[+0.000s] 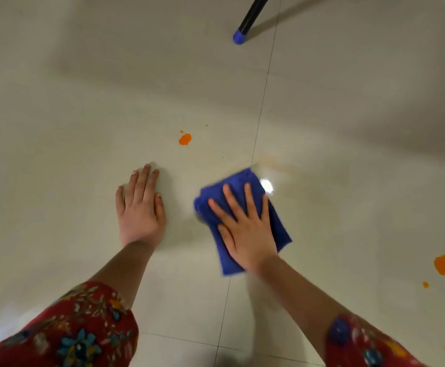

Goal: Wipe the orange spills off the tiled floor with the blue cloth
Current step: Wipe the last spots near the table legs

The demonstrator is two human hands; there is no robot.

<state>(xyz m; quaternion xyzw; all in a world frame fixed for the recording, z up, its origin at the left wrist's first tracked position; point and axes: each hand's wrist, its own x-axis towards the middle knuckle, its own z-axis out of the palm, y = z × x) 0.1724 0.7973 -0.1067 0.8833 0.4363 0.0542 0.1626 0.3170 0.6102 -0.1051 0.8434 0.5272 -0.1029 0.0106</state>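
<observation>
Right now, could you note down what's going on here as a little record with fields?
Floor: pale tiled floor with thin grout lines
Right hand: right hand pressed flat on the blue cloth
Left hand: left hand flat on bare tile, empty
Spills left: orange spill beyond the hands; larger orange blotch at far right, small drops below it
Other: black pole with blue tip at top

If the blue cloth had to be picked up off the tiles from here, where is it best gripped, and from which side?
Probably the far edge of the blue cloth, pinched from above. It lies folded flat on the tiled floor, and the right hand presses its middle, palm down. The far edge sticks out past the fingertips, bunched and uncovered, so it offers something to pinch.
</observation>
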